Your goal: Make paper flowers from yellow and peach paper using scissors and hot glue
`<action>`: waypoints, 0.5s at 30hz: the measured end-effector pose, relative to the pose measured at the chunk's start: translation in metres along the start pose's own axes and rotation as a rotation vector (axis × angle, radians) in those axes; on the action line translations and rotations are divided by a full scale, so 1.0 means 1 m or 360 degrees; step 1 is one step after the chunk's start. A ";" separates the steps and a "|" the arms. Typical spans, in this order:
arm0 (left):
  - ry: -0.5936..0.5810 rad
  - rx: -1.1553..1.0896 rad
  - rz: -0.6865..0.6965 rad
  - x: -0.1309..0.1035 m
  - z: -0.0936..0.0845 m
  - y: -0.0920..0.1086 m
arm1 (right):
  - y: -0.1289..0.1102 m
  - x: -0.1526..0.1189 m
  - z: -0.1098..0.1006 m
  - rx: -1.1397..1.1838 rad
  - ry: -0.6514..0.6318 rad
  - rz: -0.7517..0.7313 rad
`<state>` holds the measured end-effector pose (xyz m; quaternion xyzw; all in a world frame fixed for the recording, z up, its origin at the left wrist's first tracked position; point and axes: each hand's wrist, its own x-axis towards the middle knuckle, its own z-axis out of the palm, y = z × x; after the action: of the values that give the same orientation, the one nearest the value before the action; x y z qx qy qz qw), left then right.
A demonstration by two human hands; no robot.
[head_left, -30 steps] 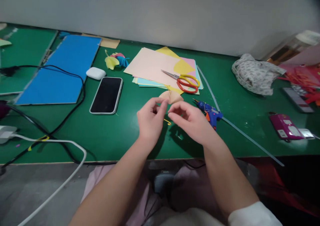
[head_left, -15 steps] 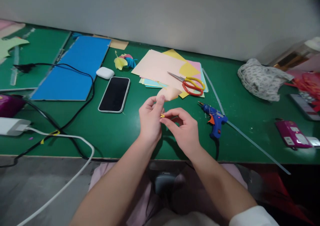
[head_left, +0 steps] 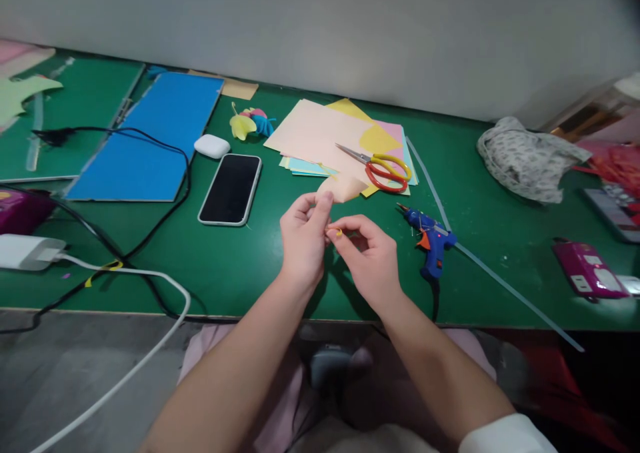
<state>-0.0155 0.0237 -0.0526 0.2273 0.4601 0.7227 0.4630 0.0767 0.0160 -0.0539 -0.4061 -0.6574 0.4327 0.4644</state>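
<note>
A pale peach paper piece [head_left: 343,187] is pinched between the thumb and fingers of my left hand [head_left: 306,236], above the green table. Close beside it, my right hand [head_left: 369,253] pinches a small yellow strip [head_left: 339,233] between thumb and forefinger. The fingertips of both hands nearly meet. Behind the paper piece lies a stack of coloured paper [head_left: 315,133] with open scissors [head_left: 377,167], red and yellow handled, resting on it. To the right of my right hand is a blue glue gun [head_left: 431,239].
A phone [head_left: 231,190], a white earphone case [head_left: 212,147] and small paper flowers [head_left: 250,123] lie left of the stack. Further left are a blue board [head_left: 150,139] and cables. A long glue stick [head_left: 515,294], patterned cloth [head_left: 525,159] and purple socket [head_left: 590,269] are on the right.
The small yellow strip has moved slightly right with my right fingertips and now shows on top of them. The view has shifted a little; my left hand still holds the peach paper.
</note>
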 end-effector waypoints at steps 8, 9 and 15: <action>-0.0128 0.0538 0.0215 0.003 -0.005 0.003 | -0.029 0.006 -0.031 -0.0028 0.0294 -0.0216; -0.0133 0.0635 0.0269 0.002 -0.005 0.004 | -0.033 0.007 -0.038 -0.0063 0.0396 -0.0275; -0.0306 0.1113 0.0464 -0.003 -0.004 0.005 | -0.025 0.019 -0.068 -0.0302 0.0501 -0.0198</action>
<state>-0.0195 0.0181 -0.0499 0.5011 0.5960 0.5559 0.2910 0.1340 0.0392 -0.0119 -0.4692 -0.6384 0.2704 0.5470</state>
